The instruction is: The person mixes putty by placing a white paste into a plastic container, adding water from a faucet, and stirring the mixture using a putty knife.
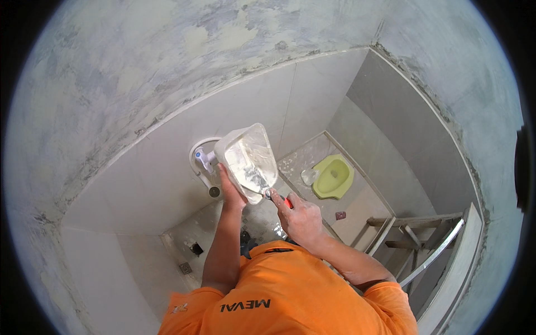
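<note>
My left hand (230, 191) is wrapped round the lower side of a white plastic tub (260, 135). The tub is tilted, its open side facing me, and white putty (241, 159) coats the inside. My right hand (303, 221) is closed round the red and black handle of a putty knife (257, 182). The knife's blade is inside the tub, near its lower edge, with white putty around it. White smears show on the fingers of my right hand.
A white tap (204, 159) with a hose sticks out from the wall behind the tub. Ahead to the right, a yellow-green squat toilet (334, 177) sits in a raised floor. A wooden frame (410, 237) stands at the right. A floor drain (185, 268) lies lower left.
</note>
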A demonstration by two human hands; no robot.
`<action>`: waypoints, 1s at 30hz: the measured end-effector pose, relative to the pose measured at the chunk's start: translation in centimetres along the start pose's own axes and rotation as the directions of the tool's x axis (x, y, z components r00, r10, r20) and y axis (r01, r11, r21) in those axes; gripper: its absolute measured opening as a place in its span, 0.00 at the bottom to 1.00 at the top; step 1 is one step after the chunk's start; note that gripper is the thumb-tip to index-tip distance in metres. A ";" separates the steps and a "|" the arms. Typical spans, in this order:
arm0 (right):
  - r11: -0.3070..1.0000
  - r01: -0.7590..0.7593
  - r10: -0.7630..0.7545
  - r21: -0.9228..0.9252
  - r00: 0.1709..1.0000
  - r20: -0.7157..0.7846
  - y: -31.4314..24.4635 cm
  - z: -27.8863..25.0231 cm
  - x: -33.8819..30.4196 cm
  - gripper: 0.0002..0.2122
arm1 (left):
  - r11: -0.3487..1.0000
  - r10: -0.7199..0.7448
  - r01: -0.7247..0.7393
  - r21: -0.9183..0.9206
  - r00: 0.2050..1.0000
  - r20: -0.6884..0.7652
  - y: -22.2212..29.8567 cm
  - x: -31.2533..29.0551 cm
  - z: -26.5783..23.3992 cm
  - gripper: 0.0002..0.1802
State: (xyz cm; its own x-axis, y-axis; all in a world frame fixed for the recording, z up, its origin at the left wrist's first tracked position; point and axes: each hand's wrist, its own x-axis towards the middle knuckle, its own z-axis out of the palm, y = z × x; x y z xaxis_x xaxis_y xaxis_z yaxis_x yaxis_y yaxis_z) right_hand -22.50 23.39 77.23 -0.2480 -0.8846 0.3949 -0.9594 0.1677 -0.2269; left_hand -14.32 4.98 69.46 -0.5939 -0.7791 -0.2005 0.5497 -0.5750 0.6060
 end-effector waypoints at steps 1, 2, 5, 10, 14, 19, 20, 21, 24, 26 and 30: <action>1.000 0.000 0.000 0.004 1.000 0.030 0.2 -0.3 -0.2 0.26 | 0.999 0.031 -0.032 0.033 0.999 0.033 0.7 -0.1 0.2 0.46; 1.000 0.001 -0.001 0.008 0.998 0.061 0.4 -0.7 -0.3 0.25 | 0.996 0.060 -0.065 0.064 0.996 0.067 1.1 0.0 0.4 0.46; 1.000 0.026 -0.026 0.011 1.000 -0.002 0.6 -3.4 1.5 0.25 | 0.997 0.070 -0.072 0.013 0.990 0.121 1.0 -0.1 0.1 0.44; 1.000 -0.015 0.017 0.022 0.993 -0.115 -0.6 -4.8 3.0 0.25 | 1.000 0.024 -0.022 -0.013 0.980 0.199 -0.2 -0.3 -0.9 0.40; 1.000 -0.004 0.003 -0.005 0.987 -0.158 0.0 -1.4 0.6 0.24 | 0.999 0.027 -0.031 0.016 0.978 0.207 -0.4 -0.2 0.1 0.39; 0.999 0.033 -0.034 -0.020 0.997 -0.067 0.3 -3.7 0.7 0.25 | 0.989 -0.036 0.089 -0.120 0.922 0.385 0.4 0.8 -1.2 0.43; 1.000 0.018 -0.019 -0.013 0.997 -0.071 0.2 -4.8 1.5 0.26 | 0.989 -0.031 0.084 -0.121 0.924 0.382 0.2 0.8 -1.5 0.43; 1.000 0.013 -0.014 -0.014 0.997 -0.071 0.3 -5.3 2.1 0.26 | 0.996 -0.041 0.063 -0.062 0.953 0.300 -0.1 0.6 -1.0 0.42; 0.999 -0.038 0.035 -0.010 0.976 -0.217 0.2 -5.1 3.0 0.26 | 0.998 -0.049 0.057 -0.036 0.977 0.208 -1.1 0.2 -0.9 0.40; 0.999 -0.032 0.031 -0.007 0.985 -0.171 0.0 -3.2 2.3 0.27 | 0.922 -0.001 0.216 -0.320 0.829 0.559 -1.8 1.3 -3.4 0.40; 0.998 -0.046 0.050 0.036 0.989 -0.141 0.5 -2.6 0.8 0.26 | 0.994 -0.110 0.099 0.055 0.964 0.242 -1.6 -0.5 -0.4 0.40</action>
State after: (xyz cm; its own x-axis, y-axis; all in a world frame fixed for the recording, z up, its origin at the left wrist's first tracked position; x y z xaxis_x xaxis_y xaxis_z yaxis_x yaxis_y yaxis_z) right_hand -23.51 23.92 79.72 -0.3123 -0.8051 0.5042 -0.9416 0.1920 -0.2767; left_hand -14.65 6.20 68.24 -0.7753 -0.6274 -0.0733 0.4546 -0.6348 0.6248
